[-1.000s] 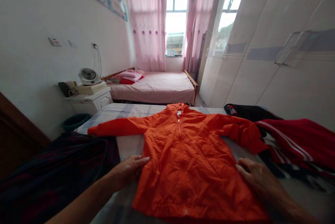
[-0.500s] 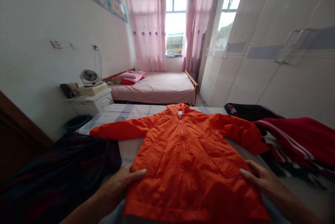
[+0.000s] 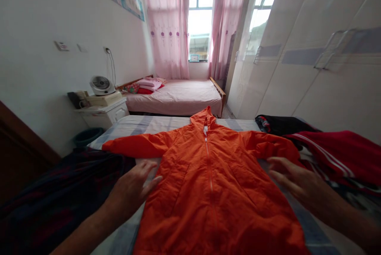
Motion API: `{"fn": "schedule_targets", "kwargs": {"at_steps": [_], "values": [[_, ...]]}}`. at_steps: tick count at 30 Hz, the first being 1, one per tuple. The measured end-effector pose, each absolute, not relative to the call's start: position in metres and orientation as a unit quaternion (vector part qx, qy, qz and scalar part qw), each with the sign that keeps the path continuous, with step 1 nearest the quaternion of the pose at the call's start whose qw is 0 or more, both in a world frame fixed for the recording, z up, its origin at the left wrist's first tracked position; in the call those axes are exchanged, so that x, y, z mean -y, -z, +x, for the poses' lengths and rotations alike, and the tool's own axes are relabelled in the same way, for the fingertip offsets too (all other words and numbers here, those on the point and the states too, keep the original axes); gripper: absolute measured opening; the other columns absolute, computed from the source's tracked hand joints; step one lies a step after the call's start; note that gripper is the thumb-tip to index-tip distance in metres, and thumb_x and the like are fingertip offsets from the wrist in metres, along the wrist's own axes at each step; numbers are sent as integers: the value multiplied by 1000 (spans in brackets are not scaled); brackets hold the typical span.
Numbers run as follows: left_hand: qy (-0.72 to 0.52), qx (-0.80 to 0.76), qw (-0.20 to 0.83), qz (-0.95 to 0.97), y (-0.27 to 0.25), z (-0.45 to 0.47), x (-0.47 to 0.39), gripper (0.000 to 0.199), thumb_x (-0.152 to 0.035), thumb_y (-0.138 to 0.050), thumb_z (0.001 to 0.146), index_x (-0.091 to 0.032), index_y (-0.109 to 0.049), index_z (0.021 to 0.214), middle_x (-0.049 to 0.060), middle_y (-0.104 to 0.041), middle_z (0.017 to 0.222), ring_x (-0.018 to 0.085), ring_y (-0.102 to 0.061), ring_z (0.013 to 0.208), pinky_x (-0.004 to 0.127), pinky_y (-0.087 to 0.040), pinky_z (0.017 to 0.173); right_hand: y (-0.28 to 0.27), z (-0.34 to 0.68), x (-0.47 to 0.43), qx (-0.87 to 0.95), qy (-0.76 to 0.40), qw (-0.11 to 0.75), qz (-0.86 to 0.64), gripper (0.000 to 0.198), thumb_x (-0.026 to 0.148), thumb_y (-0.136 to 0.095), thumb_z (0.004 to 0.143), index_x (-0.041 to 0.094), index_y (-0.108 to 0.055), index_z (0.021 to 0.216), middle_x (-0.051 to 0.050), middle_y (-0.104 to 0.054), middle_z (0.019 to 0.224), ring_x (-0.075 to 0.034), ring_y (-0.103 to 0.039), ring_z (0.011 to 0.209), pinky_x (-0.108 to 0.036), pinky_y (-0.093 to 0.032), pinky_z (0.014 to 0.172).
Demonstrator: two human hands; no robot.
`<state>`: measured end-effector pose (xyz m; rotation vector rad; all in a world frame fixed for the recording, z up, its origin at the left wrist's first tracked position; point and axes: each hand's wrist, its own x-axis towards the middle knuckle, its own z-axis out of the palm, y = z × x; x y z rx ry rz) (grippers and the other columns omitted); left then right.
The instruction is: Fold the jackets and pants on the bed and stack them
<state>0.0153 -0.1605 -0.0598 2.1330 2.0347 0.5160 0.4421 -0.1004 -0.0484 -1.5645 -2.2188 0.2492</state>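
An orange zip-up hooded jacket (image 3: 205, 191) lies front up on the near bed, its hood at the far end and both sleeves spread out sideways. The zip is closed nearly to the neck. My left hand (image 3: 133, 183) hovers by the jacket's left edge, below that sleeve, fingers apart and holding nothing. On the other side my right hand (image 3: 293, 181) is near the right edge under the other sleeve, its fingers spread and empty. Whether any fingertip brushes the cloth, I cannot tell.
Dark patterned cloth (image 3: 68, 191) lies at the left. A red garment with white stripes (image 3: 336, 151) and a black one (image 3: 288, 124) are piled at the right. Beyond stand a pink-covered bed (image 3: 178, 96), a nightstand (image 3: 114, 114) with a fan (image 3: 102, 84), and a white wardrobe (image 3: 303, 88).
Both hands have let go of the jacket's lower sides and moved up toward the sleeves. The hood now stands up higher at the far end.
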Motion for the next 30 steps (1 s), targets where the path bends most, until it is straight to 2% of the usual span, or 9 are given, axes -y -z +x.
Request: {"fn": "schedule_targets", "kwargs": {"at_steps": [3,5,8,11,14,20,26,30], "values": [[-182,-608,-1,773,54,48,112,42,-40,-44,89,-16,-56,122,13,-49,136,26,-44,127,40,-34,106,14,364,73,822,-110,253,-498,52,49,-38,89,16,-48,128,-12,-53,130,-24,-51,119,-40,-39,102],[-164,-607,-21,777,62,67,84,45,-37,-44,90,-14,-52,128,15,-42,142,28,-37,132,43,-29,109,11,312,56,850,-118,264,-439,52,44,-36,92,14,-42,133,-12,-49,135,-22,-46,123,-39,-37,103],[-134,-631,-35,763,88,76,56,48,-38,-41,91,-16,-48,133,15,-38,145,30,-30,136,49,-23,111,40,257,35,873,-99,239,-413,54,40,-38,92,12,-39,138,-13,-38,144,-25,-32,133,-43,-27,109],[-121,-656,-33,744,116,65,48,49,-40,-36,92,-19,-47,135,12,-39,145,30,-30,136,52,-20,111,87,237,22,877,-108,169,-436,55,43,-38,92,17,-39,140,-11,-32,148,-28,-22,138,-48,-20,111],[-116,-679,-15,725,131,50,48,52,-42,-34,91,-20,-43,138,11,-38,145,28,-32,135,51,-21,111,119,238,16,880,-117,124,-443,54,43,-36,92,17,-41,140,-11,-31,148,-29,-21,138,-50,-15,112],[-108,-728,-6,677,128,37,42,56,-44,-31,91,-16,-43,138,12,-37,145,27,-31,136,50,-19,111,127,242,14,878,-115,128,-448,54,43,-38,90,19,-42,139,-10,-30,147,-29,-23,137,-48,-16,112],[-102,-787,-86,602,136,19,36,54,-43,-31,91,-11,-51,131,15,-44,140,29,-36,133,53,-18,110,134,241,8,875,-112,124,-455,52,43,-37,90,22,-43,138,-7,-31,148,-26,-24,137,-45,-16,112],[-131,-788,-159,580,129,11,41,47,-37,-31,92,-14,-60,121,13,-54,132,26,-45,125,46,-27,107,135,241,10,875,-101,117,-459,53,43,-35,91,22,-42,139,-6,-30,148,-24,-22,138,-44,-15,113]]}}
